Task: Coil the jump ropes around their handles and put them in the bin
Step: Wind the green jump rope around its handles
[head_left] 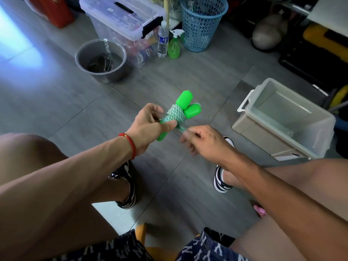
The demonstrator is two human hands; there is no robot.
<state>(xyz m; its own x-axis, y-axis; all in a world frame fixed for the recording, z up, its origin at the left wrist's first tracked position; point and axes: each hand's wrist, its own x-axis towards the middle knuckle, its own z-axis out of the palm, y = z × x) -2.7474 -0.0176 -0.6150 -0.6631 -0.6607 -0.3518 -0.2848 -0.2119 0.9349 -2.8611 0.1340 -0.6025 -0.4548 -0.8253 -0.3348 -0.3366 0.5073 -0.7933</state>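
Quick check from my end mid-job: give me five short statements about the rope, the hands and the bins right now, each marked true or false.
1. The left hand grips the green handles with rope coiled round them. True.
2. The right hand is flat and touches nothing. False: it pinches the rope's loose end.
3. The beige bin on the right already holds a rope. False: nothing shows inside it.
4. The grey bucket stands left of the clear lidded box. True.
5. The spray bottle lies on its side. False: it stands upright beside the water bottle.
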